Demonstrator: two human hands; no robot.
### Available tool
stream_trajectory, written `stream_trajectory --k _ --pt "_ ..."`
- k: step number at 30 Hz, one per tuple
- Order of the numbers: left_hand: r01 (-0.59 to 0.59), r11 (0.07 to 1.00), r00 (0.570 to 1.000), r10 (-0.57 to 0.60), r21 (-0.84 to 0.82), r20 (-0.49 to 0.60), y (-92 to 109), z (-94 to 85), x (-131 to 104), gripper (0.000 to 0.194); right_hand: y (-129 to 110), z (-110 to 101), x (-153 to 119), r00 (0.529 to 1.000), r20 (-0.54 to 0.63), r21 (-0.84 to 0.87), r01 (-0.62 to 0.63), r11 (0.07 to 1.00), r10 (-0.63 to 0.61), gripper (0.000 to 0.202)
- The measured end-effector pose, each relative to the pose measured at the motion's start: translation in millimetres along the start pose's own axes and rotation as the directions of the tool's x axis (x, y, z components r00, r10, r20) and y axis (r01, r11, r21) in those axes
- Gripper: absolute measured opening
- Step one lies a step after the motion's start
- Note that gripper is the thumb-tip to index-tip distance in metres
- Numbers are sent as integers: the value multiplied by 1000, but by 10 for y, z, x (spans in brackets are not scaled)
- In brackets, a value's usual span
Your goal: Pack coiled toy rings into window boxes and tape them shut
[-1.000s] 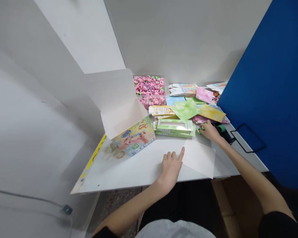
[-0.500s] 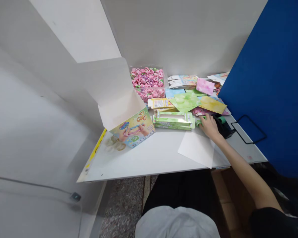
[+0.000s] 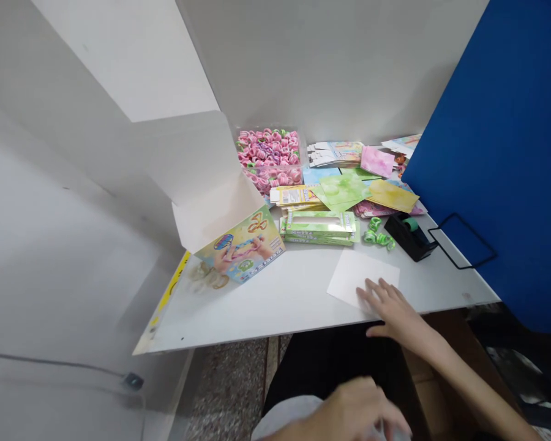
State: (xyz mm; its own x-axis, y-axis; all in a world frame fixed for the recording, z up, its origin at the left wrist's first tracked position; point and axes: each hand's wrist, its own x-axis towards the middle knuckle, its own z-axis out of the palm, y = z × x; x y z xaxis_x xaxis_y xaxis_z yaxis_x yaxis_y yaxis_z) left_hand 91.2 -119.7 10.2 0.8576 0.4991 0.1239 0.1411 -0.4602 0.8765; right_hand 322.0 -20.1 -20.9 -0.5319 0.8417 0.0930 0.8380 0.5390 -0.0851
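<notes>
My right hand (image 3: 392, 312) has its fingers spread over the near edge of a white sheet of paper (image 3: 356, 275) at the table's front. My left hand (image 3: 358, 410) is low in the view above my lap, its fingers curled and blurred. Something pale shows at its fingertips, too unclear to name. Beyond the paper lie green-and-white striped spiral rings (image 3: 376, 236), beside a black tape dispenser (image 3: 411, 236) with a green roll. A stack of green window boxes (image 3: 321, 225) is left of the rings.
An open cardboard display box (image 3: 243, 248) stands at the left of the white table (image 3: 257, 312). Behind it is a clear bin (image 3: 298, 147) of pink rings. Coloured cards (image 3: 342, 193) and flat boxes fill the back. A blue panel (image 3: 500, 171) bounds the right.
My right hand has left the striped rings by the tape dispenser and come back toward me onto the white paper. My left hand has come into view at the bottom.
</notes>
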Motion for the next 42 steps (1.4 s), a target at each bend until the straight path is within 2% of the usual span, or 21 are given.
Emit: stream_trajectory --k 1,3,5,7,8,10,12,13,16,19,21,23,25,26,28,30,32,34,37,39,42 --pt "55 998 993 -55 1 -102 -23 -88 37 57 -49 25 -86 1000 -2 -21 21 1000 -21 70" --pt "190 980 946 -169 50 -275 -95 -325 97 56 -103 -38 -203 996 -19 -19 91 996 -92 64" --pt "317 930 900 -233 187 -368 -174 -584 138 65 -103 -257 -261 984 -63 53 168 984 -165 58" --pt "395 877 867 -257 274 -428 -221 -806 172 88 -71 -584 -276 972 -174 123 183 975 -160 56" --pt "389 879 870 -252 277 -423 -226 -895 193 93 -54 -759 -268 959 -243 129 178 976 -143 60" --pt "294 934 907 -206 204 -368 -208 -1039 257 88 -29 -1070 -212 907 -409 102 157 982 -103 67" --pt "162 984 917 -124 72 -379 -185 -1175 365 74 -21 -1278 -81 821 -562 67 161 985 -96 71" --pt "100 995 897 -84 14 -435 -183 -1255 435 67 -18 -1337 16 770 -631 50 163 985 -96 70" --pt "-84 996 746 54 -14 -664 -249 -1567 666 51 14 -1369 415 628 -774 33 161 986 -77 57" --pt "-173 966 560 259 195 -787 -394 -1920 842 42 115 -1280 899 578 -816 122 156 980 10 33" --pt "-183 938 434 346 295 -832 -506 -2098 900 38 212 -1196 1214 613 -784 235 144 961 100 20" --pt "-165 928 331 371 334 -868 -619 -2197 911 36 311 -1102 1492 669 -721 358 133 924 183 24" --pt "-135 935 259 352 327 -899 -730 -2223 888 37 396 -1003 1710 699 -662 474 111 873 271 34" --pt "-120 942 239 335 314 -912 -782 -2218 866 38 431 -953 1790 715 -630 529 109 841 304 38" --pt "-96 953 236 301 286 -924 -872 -2187 817 40 486 -857 1881 780 -539 646 140 751 318 45" --pt "-86 963 263 271 257 -926 -937 -2145 776 41 525 -774 1889 866 -416 775 177 606 279 51" --pt "-85 970 287 245 230 -926 -976 -2099 761 41 548 -711 1844 910 -321 872 176 457 261 54" --pt "-85 975 304 219 203 -927 -1000 -2051 777 41 557 -669 1787 899 -303 907 170 387 316 54" --pt "-90 982 316 185 165 -930 -1030 -1986 838 37 534 -635 1741 849 -345 899 178 400 399 51" --pt "-115 984 290 167 138 -942 -1053 -1963 882 36 484 -621 1747 835 -363 892 182 413 415 46" --pt "-184 977 220 148 108 -964 -1082 -1969 916 41 384 -596 1783 826 -386 897 231 378 411 37"
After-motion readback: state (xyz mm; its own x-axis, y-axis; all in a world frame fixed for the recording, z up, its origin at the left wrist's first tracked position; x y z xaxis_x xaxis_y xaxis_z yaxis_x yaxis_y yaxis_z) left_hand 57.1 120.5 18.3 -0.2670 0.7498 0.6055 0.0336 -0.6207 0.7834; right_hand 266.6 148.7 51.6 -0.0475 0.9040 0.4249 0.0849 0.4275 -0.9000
